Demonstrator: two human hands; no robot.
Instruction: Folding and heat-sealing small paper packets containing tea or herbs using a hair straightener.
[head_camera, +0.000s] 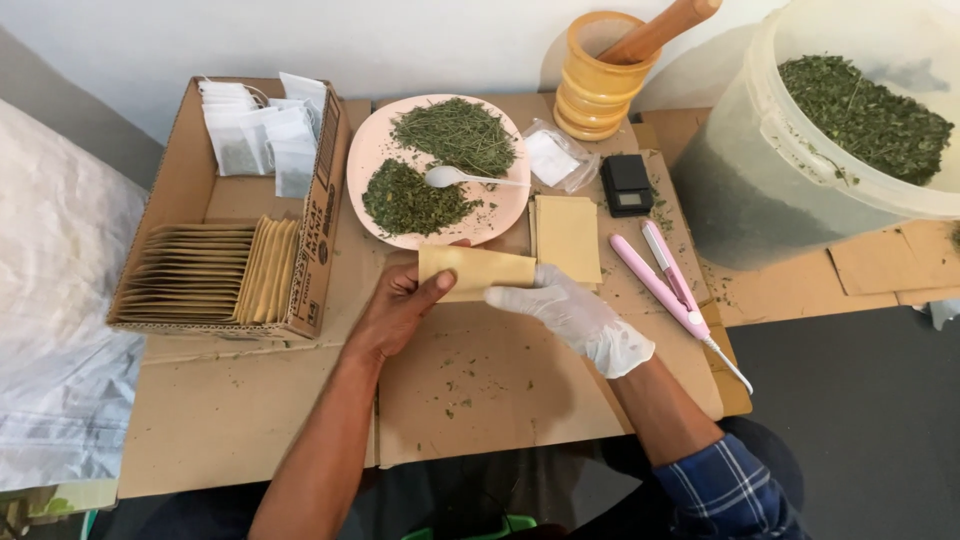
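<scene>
My bare left hand (400, 308) grips the left end of a flat tan paper pouch (480, 268), thumb on top. At the pouch's right end are the fingers of my right hand (575, 315), in a white glove, pinching its lower edge. The pouch is held level just below a pink plate (375, 160) that carries two heaps of dried green herbs and a white spoon (450, 177). A small stack of the same tan pouches (568, 235) lies just right of the held one.
A cardboard box (180, 170) at left holds rows of tan pouches and white filter bags. A wooden mortar with pestle (600, 75), a small black scale (627, 185), a pink heat sealer (665, 280) and a large plastic bucket of herbs (800, 150) stand at right.
</scene>
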